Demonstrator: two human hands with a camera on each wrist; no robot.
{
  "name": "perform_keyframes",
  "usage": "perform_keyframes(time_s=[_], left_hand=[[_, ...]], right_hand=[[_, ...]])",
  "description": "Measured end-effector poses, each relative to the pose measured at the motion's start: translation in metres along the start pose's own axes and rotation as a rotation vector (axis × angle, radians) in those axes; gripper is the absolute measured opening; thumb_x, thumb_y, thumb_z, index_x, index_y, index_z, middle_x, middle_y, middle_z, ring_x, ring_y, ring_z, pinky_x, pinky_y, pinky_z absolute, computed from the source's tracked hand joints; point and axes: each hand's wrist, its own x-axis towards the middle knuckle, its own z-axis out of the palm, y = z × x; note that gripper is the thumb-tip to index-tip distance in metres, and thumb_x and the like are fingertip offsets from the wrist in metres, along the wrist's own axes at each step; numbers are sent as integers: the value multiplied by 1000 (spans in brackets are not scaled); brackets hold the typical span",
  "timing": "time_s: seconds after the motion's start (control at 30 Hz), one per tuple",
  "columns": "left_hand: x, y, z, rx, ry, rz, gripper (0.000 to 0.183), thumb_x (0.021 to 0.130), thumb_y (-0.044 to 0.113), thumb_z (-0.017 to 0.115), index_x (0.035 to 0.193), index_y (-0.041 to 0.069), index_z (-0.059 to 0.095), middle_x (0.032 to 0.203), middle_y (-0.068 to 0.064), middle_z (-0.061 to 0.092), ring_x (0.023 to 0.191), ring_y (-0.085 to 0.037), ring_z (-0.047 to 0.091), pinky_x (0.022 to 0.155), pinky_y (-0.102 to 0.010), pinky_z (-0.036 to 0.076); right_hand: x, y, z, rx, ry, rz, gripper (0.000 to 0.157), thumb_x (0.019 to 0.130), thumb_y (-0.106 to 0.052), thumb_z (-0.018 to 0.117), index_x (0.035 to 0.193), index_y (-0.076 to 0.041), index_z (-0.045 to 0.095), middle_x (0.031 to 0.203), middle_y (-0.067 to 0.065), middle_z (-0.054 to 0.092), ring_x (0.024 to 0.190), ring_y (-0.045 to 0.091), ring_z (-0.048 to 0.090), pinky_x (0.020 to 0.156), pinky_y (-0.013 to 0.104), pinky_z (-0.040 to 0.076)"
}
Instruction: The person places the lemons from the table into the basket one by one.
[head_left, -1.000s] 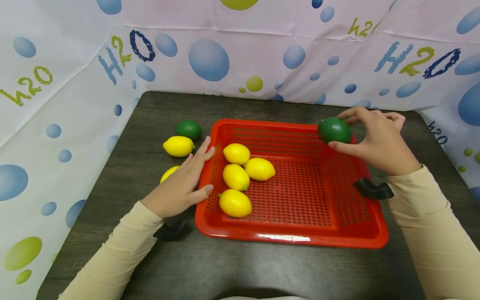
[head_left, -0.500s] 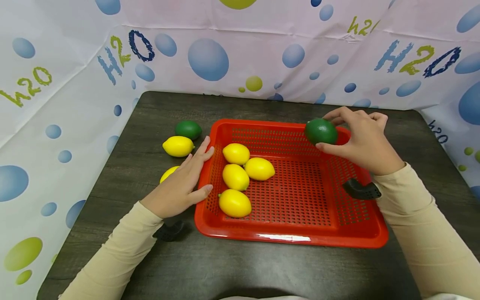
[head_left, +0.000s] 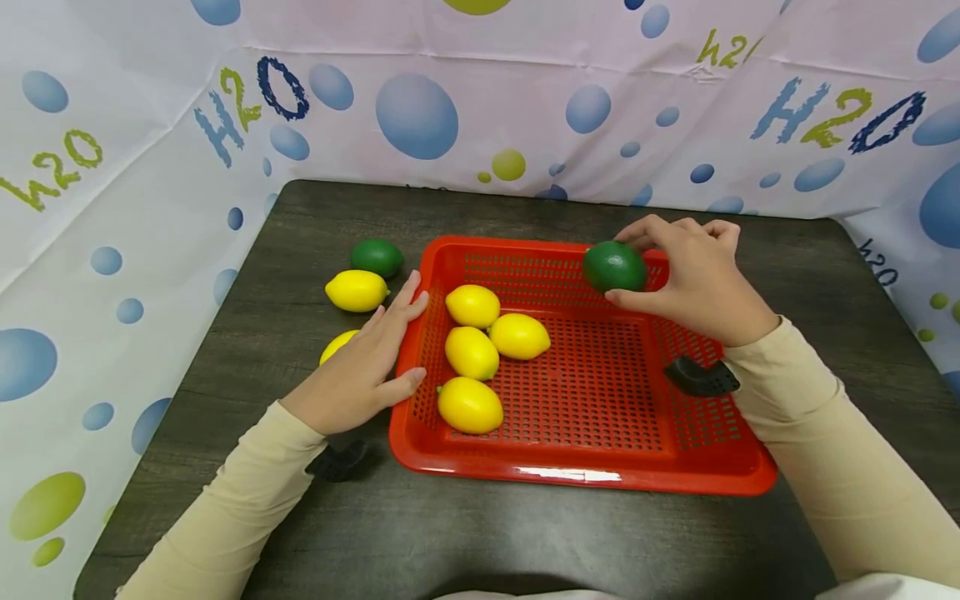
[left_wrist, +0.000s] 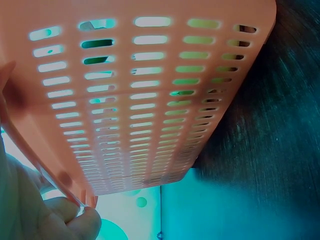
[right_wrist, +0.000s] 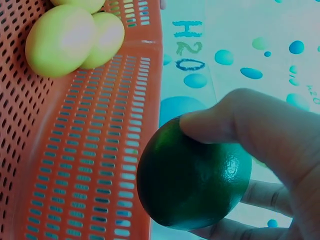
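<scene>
My right hand [head_left: 697, 279] pinches a dark green lime [head_left: 615, 267] between thumb and fingers, above the back right part of a red plastic basket [head_left: 581, 475]. The right wrist view shows the same lime [right_wrist: 195, 175] with the thumb over it and fingers behind. My left hand [head_left: 360, 367] rests with straight fingers on the basket's left rim, and the left wrist view shows its fingertips [left_wrist: 85, 222] at that rim. Several yellow lemons [head_left: 471, 406] lie together in the left half of the basket.
On the dark wooden table [head_left: 510, 542], left of the basket, are another green lime [head_left: 377, 257] and a yellow lemon [head_left: 356, 291]. A second lemon [head_left: 335, 344] there is partly hidden by my left hand. A patterned white sheet [head_left: 525, 117] hangs behind the table.
My right hand has carried the lime leftward, from the basket's back right corner to further over its inside. My left hand and the lemons have stayed where they were.
</scene>
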Motion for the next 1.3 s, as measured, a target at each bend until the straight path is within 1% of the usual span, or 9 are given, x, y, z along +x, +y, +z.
perform_keyframes(time_s=[0.27, 0.43, 0.57, 0.73, 1.07, 1.3], left_hand=[[1, 1, 0, -1, 2, 3, 82, 101, 27, 55, 166, 9, 9, 172, 4, -11, 158, -20, 6, 125, -57, 8], [1, 1, 0, -2, 2, 3, 81, 101, 27, 55, 166, 9, 10, 172, 4, -11, 158, -20, 6, 125, -57, 8], [1, 1, 0, -5, 2, 2, 81, 101, 27, 55, 166, 9, 10, 172, 4, -11, 158, -21, 6, 125, -57, 8], [1, 0, 0, 2, 3, 4, 81, 101, 27, 55, 166, 9, 10, 172, 4, -11, 158, -21, 7, 125, -57, 8], [1, 1, -1, 3, 4, 4, 81, 101, 25, 56, 166, 9, 10, 172, 4, -11, 158, -21, 7, 125, -57, 8], [1, 1, 0, 6, 4, 1, 81, 100, 25, 57, 165, 8, 12, 172, 3, -10, 158, -21, 7, 125, -57, 8]], right_hand=[[7, -14, 6, -4, -26, -59, 57, 76, -26, 91, 123, -9, 64, 108, 14, 73, 105, 35, 52, 93, 62, 16], [9, -24, 13, -31, -71, -92, 56, 77, -28, 91, 122, -8, 65, 106, 9, 75, 106, 33, 53, 98, 65, 17], [10, -29, 19, -40, -105, -109, 56, 77, -31, 90, 122, -8, 65, 106, 6, 75, 109, 34, 53, 97, 65, 17], [8, -31, 22, -32, -103, -126, 56, 77, -31, 91, 121, -9, 65, 107, 4, 74, 110, 34, 52, 95, 63, 18], [9, -37, 29, -4, -112, -152, 55, 76, -32, 92, 119, -11, 66, 104, -2, 74, 108, 31, 51, 96, 63, 17], [11, -43, 35, -8, -151, -168, 55, 74, -31, 93, 118, -12, 66, 107, 0, 75, 108, 30, 52, 95, 62, 20]])
